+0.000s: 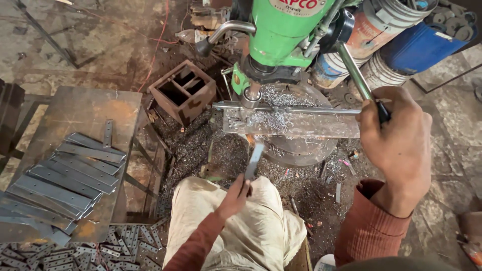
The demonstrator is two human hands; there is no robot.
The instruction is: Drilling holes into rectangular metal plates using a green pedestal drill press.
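Flat steel strip (254,160) is in my left hand (235,196), pinched at its near end, far end tilted up toward the drill press table (321,126) but not on it yet; it sits just short of the table's front edge, blurred, so I can't tell if it has holes. My right hand (396,145) is closed round the feed lever (359,80) of the green drill press (283,35), lever sloping down to my fist. Chuck (249,98) hangs low over the table, just at a long fence bar (286,108) that lies across the table top. Silver swarf (276,119) is heaped on the table round the chuck and dark chips cover the floor (211,150) in front of the press, so I judge plenty of drilling is done already.

Left of the press, a rusty bench (80,120) carries a fanned stack of long grey strips (65,175); drilled or blank, can't tell from here. On the floor below that bench, short drilled plates (75,251) lie in a pile, holes visible. A rusty open box (183,91) stands left of the press column. Buckets (381,30) stand behind the press.

Judgement: mid-batch, this piece not yet seated under the chuck, positioning and drilling of it left.
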